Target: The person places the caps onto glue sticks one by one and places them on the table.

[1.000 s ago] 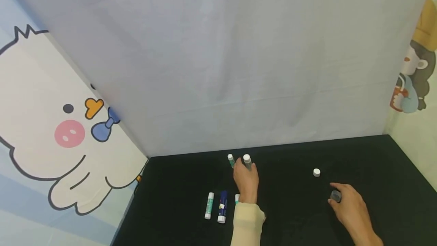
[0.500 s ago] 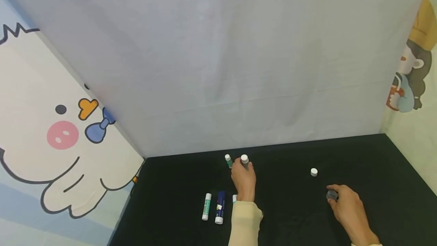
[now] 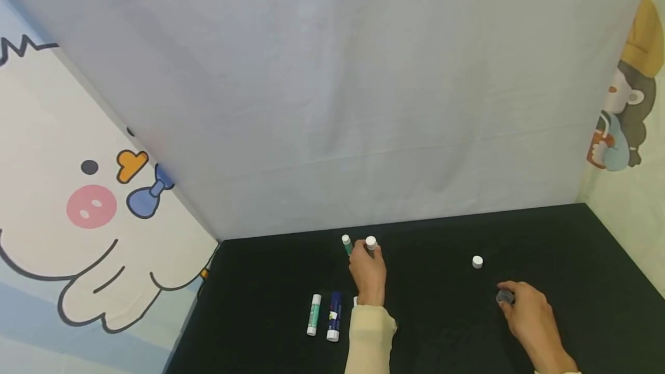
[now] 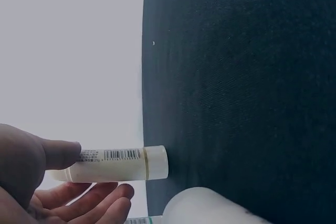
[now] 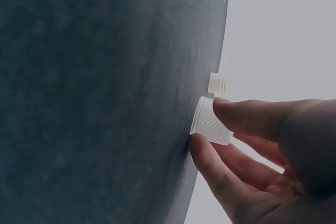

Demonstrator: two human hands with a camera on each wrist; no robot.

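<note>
In the head view my left hand (image 3: 368, 276) holds a glue stick (image 3: 371, 242) near the back of the black table, its white cap end up. The left wrist view shows the thumb on this glue stick (image 4: 110, 163), near its barcode, with fingers on the other side. A green glue stick (image 3: 347, 244) stands just left of that hand. Over on the right, my right hand (image 3: 530, 316) pinches a translucent ribbed cap (image 5: 211, 121) between thumb and fingers, close to the table. Beyond it sits a small white cap (image 3: 477, 262).
Left of my sleeve, a green-and-white glue stick (image 3: 314, 315) and a dark blue glue stick (image 3: 335, 316) lie side by side. The sleeve mostly hides another white-ended item (image 3: 355, 301). A pale cloth (image 3: 405, 131) hangs along the table's back edge.
The head view has shifted a little. My left hand, with the glue stick, has moved very slightly left and nearer. My right hand keeps its pinch on the cap, almost still.
</note>
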